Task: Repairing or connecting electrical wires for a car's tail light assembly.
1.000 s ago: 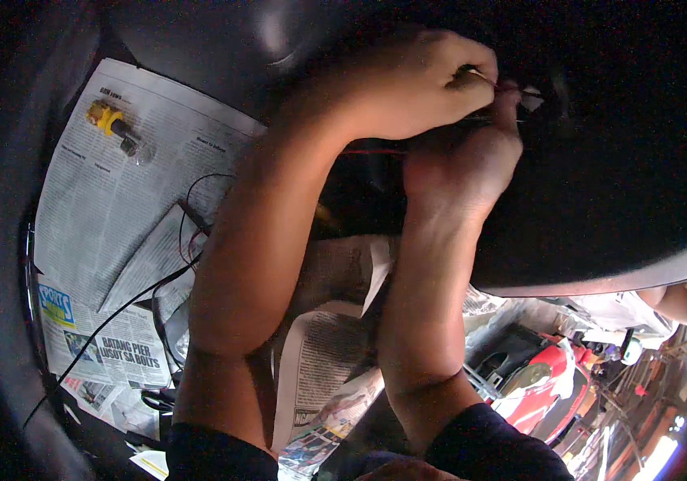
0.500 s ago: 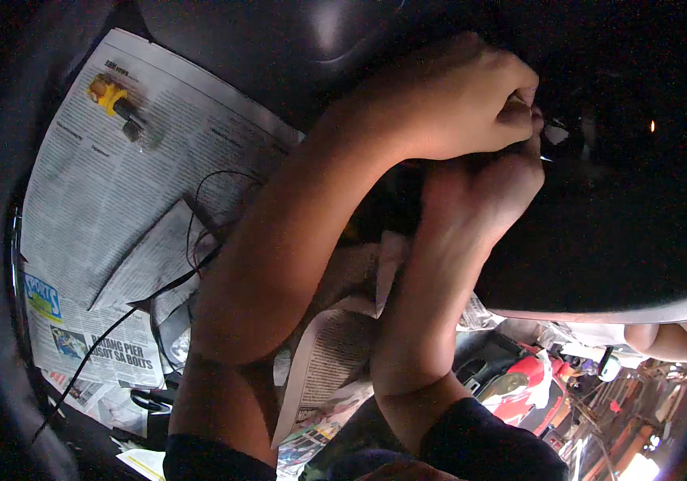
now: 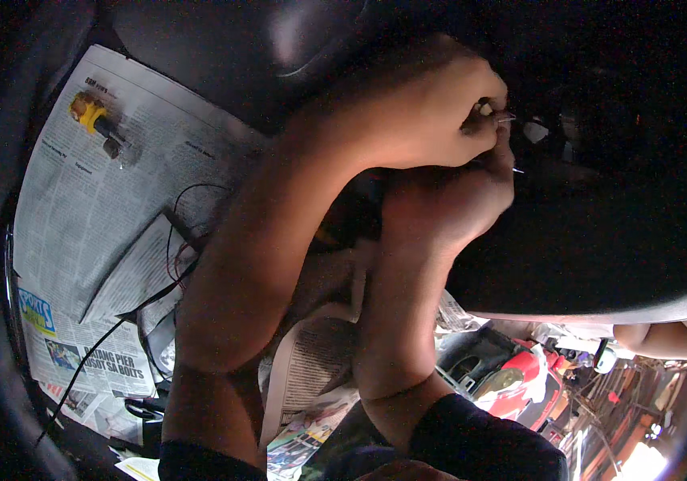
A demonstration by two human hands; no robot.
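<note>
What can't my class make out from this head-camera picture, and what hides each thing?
All in the head view:
Left hand: anything inside it is hidden by its own curl.
Right hand: its grip is partly behind the left hand.
Bright sliver beside it: too small to identify.
Black cable: lower end lost in darkness.
Bare limb: partly hidden by the dark panel.

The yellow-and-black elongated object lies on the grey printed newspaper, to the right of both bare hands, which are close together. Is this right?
Wrong side: the head view shows the yellow-and-black elongated object on the grey printed newspaper, to the left of the bare left hand and bare right hand, which are close together.
</note>
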